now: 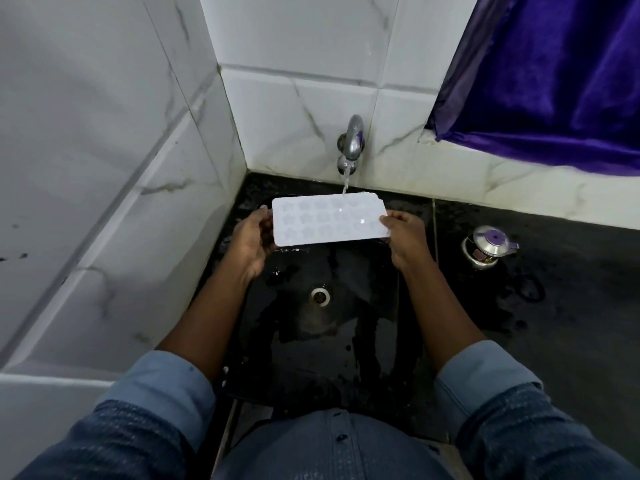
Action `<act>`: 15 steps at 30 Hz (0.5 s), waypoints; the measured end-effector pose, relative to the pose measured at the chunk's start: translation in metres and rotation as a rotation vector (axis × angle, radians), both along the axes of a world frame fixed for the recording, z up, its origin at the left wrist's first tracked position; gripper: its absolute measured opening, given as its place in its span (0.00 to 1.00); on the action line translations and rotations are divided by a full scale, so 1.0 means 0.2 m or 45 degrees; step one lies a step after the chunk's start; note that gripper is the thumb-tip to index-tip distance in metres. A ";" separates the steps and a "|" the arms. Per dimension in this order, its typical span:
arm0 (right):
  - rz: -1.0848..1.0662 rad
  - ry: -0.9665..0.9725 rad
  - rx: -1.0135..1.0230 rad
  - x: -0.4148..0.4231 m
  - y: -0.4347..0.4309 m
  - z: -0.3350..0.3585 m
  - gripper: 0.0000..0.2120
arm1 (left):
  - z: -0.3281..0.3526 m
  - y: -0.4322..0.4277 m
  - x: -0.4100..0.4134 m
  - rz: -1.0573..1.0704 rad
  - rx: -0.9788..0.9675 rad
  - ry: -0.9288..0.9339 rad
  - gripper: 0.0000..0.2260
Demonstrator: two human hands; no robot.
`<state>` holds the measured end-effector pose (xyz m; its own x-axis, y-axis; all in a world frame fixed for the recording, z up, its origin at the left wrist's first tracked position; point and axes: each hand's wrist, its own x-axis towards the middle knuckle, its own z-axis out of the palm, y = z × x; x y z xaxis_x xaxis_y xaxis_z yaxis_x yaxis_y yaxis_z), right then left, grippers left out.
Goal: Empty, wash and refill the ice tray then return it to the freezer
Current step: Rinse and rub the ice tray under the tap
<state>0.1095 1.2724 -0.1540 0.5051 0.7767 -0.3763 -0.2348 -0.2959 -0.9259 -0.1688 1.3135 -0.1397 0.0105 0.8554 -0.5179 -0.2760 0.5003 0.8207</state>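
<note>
A white ice tray point(329, 219) with star-shaped cells is held flat over the black sink point(311, 341). My left hand point(251, 239) grips its left end, thumb on top. My right hand point(403, 237) pinches its right end. A steel tap point(352, 143) on the tiled wall runs, and its stream of water point(345, 183) lands on the tray's far edge, right of centre. The cells glisten with water.
The sink drain point(319, 296) lies below the tray. A small steel pot with a purple-knobbed lid point(488, 245) stands on the wet black counter point(554, 289) to the right. White marble tiles wall in the left and back. A purple curtain point(554, 74) hangs at the upper right.
</note>
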 end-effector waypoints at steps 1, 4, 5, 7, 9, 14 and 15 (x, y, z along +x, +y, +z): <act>0.020 0.000 -0.005 0.00 0.00 0.00 0.07 | 0.00 0.00 0.01 -0.013 0.015 -0.008 0.11; 0.152 0.072 0.015 0.03 -0.02 0.00 0.06 | 0.03 0.00 0.01 -0.017 0.011 -0.058 0.12; 0.103 0.076 0.021 0.04 -0.01 0.00 0.06 | 0.05 -0.01 0.01 -0.063 -0.001 -0.032 0.12; 0.016 0.028 -0.016 0.07 0.00 -0.01 0.07 | 0.06 -0.03 0.02 -0.178 -0.032 -0.032 0.13; 0.145 0.000 -0.035 0.07 -0.01 -0.02 0.06 | 0.06 -0.03 0.01 -0.238 -0.045 -0.091 0.15; 0.397 -0.101 -0.039 0.10 -0.01 0.00 0.09 | -0.02 -0.04 -0.09 -0.241 0.027 0.022 0.20; 0.421 -0.104 -0.040 0.11 0.00 0.01 0.10 | -0.03 -0.07 -0.10 -0.270 0.072 0.120 0.21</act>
<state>0.1306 1.2720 -0.1524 0.2574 0.8922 -0.3711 -0.0468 -0.3721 -0.9270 -0.1881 1.3003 -0.1467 0.1466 0.8669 -0.4765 -0.0904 0.4914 0.8662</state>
